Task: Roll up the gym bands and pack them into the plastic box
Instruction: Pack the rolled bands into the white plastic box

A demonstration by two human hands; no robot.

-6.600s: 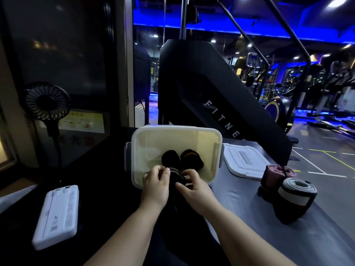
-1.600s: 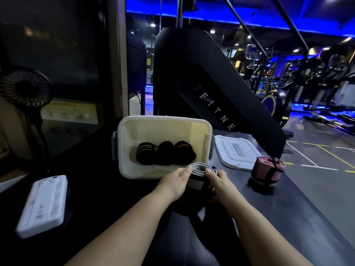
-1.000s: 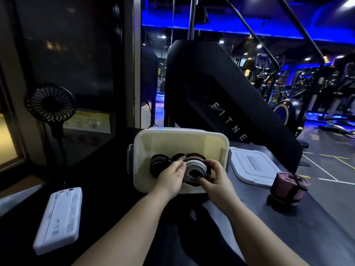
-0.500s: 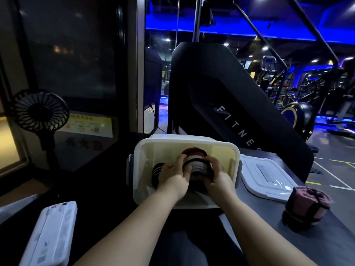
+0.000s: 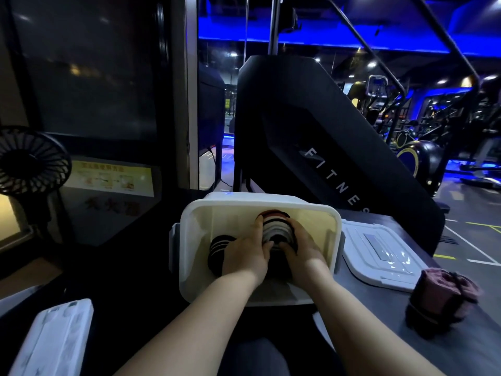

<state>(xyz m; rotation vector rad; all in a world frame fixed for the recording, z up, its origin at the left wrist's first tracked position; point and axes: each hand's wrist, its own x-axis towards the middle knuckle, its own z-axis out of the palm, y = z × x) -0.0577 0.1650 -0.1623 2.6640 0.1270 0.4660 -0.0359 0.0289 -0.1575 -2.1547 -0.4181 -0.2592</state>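
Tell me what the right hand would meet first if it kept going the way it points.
The right hand grips the striped rolled band, so that comes first; behind it, probably the far wall of the plastic box, though depth is unclear.

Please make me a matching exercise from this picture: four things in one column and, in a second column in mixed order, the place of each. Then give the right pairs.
Things
1. lid
2. pink roll
3. grey roll
4. fan

Places
A. inside the box, held by the left hand and the right hand
B. standing at the far left
C. flat on the table, just right of the box
D. on the table, nearer the person than the lid

Pairs: 1-C, 2-D, 3-A, 4-B
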